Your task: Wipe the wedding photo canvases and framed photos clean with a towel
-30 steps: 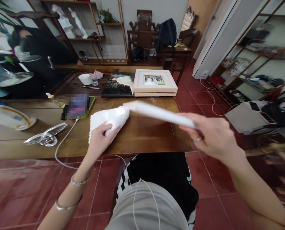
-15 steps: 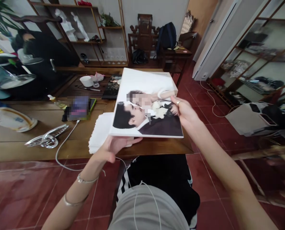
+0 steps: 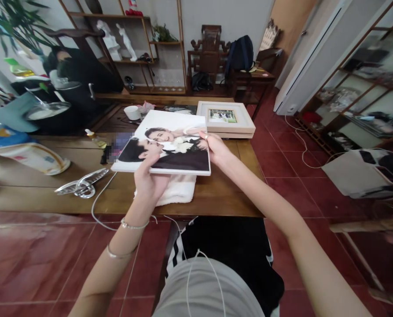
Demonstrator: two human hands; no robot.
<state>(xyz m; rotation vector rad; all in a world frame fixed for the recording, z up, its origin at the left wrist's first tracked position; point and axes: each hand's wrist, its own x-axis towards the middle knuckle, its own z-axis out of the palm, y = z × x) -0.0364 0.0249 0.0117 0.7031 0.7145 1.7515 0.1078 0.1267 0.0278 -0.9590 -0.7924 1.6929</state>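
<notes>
Both my hands hold a white-edged photo panel (image 3: 179, 162), tilted above the table, its picture of two people and a white bouquet facing up. My left hand (image 3: 152, 178) grips the near edge, thumb on top and the other fingers underneath, mostly hidden. At the right edge, my right hand (image 3: 214, 147) pinches the panel, a ring on one finger. Below the panel lies a folded white cloth (image 3: 181, 191), partly covered. Beyond my right hand, a pale framed picture (image 3: 247, 121) lies flat, apparently on another frame.
On the wooden table (image 3: 236, 193) are a silver hair clip (image 3: 84, 184), a dropper bottle (image 3: 95, 138), a white cup (image 3: 132, 112) and a blue-and-white packet (image 3: 24, 149) at left. A white cable (image 3: 95, 207) hangs over the front edge. Shelves stand behind.
The photo panel has moved left and lower with both hands, uncovering the pale frame behind it. My left thumb has come onto the panel's top face. The view has shifted slightly.
</notes>
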